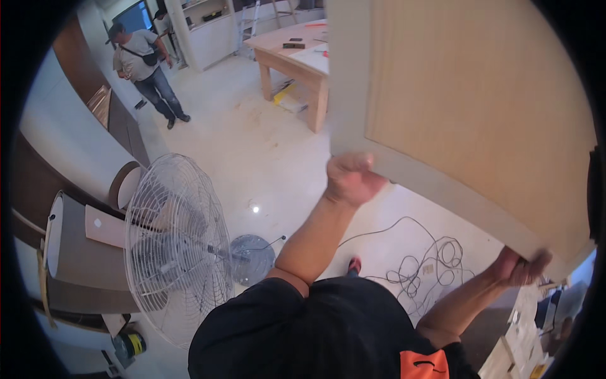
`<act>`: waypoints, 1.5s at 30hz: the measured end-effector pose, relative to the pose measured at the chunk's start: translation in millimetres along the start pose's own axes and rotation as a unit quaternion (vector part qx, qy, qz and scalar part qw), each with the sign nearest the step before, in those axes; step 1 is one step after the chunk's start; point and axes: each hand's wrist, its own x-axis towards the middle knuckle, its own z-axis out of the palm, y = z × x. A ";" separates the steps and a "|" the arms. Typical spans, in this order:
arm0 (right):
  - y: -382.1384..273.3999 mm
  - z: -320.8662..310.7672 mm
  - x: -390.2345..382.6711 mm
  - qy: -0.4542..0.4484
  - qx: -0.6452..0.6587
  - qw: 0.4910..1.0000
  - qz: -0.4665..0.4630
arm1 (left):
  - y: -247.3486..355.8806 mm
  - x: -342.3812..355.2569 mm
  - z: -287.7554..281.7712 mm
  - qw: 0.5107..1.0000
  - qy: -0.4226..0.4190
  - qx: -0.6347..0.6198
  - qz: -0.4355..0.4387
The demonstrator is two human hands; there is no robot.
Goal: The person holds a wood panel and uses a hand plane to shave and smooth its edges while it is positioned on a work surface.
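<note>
A large panel [467,95], pale wood grain in the middle with a whitish border, fills the upper right. It is held up in front of me at a tilt. My left hand [355,179] is closed on its lower left corner, the thumb lying over the near face. Farther right, my right hand [521,266] grips the same lower edge close to the right corner, its fingers curled over the border. The panel's upper part runs out of view and hides what stands behind it.
A wire-caged pedestal fan [180,246] stands close on my left. Looped black cable [435,262] lies on the floor beneath the panel. A wooden table [284,54] with tools is ahead. A person [142,63] walks at the far left, another behind. Boards [524,335] lie lower right.
</note>
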 end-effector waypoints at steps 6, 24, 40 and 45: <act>136.5 -90.8 110.1 0.060 0.090 0.993 0.047 | 44.1 61.0 -102.7 0.992 -0.041 0.094 0.081; 524.8 -227.7 323.8 0.054 0.228 0.925 0.301 | 165.1 215.6 -256.8 0.907 0.135 0.289 0.274; 922.9 -209.6 444.1 0.108 0.121 0.942 0.293 | 436.5 419.4 -523.8 0.919 0.150 0.247 0.269; 1066.2 -264.5 470.8 0.159 0.129 0.915 0.347 | 512.5 461.1 -615.2 0.897 0.211 0.292 0.255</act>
